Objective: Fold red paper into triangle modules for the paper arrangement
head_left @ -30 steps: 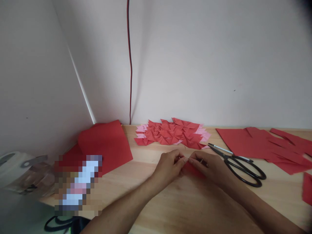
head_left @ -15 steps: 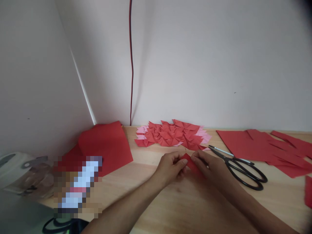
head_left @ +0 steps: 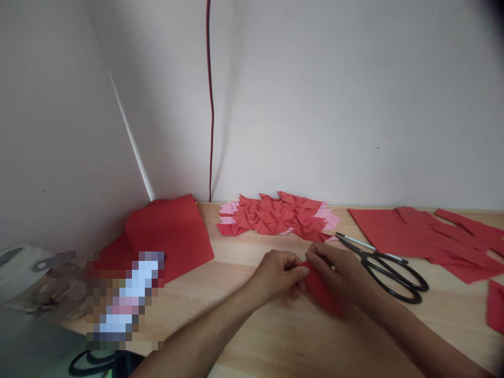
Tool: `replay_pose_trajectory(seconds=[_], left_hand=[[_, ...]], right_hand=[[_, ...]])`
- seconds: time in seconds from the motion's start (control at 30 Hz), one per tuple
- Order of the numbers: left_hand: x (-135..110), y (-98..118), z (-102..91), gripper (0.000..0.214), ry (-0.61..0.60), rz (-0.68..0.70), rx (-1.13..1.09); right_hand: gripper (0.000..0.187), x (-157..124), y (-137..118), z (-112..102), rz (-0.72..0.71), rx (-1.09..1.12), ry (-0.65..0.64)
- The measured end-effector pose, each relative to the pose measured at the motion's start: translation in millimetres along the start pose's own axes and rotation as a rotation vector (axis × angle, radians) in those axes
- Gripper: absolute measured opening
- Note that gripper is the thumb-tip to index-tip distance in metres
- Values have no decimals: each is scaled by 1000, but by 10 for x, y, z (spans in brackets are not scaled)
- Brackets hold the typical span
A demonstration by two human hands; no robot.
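My left hand (head_left: 277,274) and my right hand (head_left: 342,274) meet over the wooden table (head_left: 275,341), both pinching a small piece of red paper (head_left: 321,292). The paper slants down to the right between and below the fingers, partly hidden by my right hand. Fingers of both hands are closed on its upper edge. Just behind the hands lies a pile of folded red and pink paper pieces (head_left: 277,216).
Black scissors (head_left: 388,265) lie right of my right hand. Cut red sheets (head_left: 429,236) spread at the back right; a red scrap (head_left: 496,304) sits at the right edge. A large red sheet (head_left: 169,231) lies left, beside a blurred item (head_left: 126,299) and a clear bag (head_left: 39,283).
The red paper has turned and now hangs lower, slanting down to the right under my right hand. Both hands stayed in nearly the same spot.
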State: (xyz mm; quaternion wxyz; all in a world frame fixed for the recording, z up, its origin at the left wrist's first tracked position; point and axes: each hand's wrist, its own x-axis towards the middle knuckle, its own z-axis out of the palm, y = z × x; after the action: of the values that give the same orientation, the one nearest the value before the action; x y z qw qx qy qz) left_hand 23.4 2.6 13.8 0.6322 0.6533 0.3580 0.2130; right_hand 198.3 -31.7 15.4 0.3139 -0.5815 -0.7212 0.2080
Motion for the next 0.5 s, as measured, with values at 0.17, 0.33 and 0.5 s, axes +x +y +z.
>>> replay_pose_trajectory(seconds=[0.17, 0.33, 0.5], left_hand=[[8, 34, 15, 27, 68, 53, -50], [1, 33, 62, 29, 81, 0, -153], [-4, -7, 119, 40, 48, -82, -216]], right_hand=[[27, -29, -85, 51, 80, -29, 40], [24, -15, -80, 109, 130, -100, 65], [23, -21, -114, 118, 156, -148, 102]])
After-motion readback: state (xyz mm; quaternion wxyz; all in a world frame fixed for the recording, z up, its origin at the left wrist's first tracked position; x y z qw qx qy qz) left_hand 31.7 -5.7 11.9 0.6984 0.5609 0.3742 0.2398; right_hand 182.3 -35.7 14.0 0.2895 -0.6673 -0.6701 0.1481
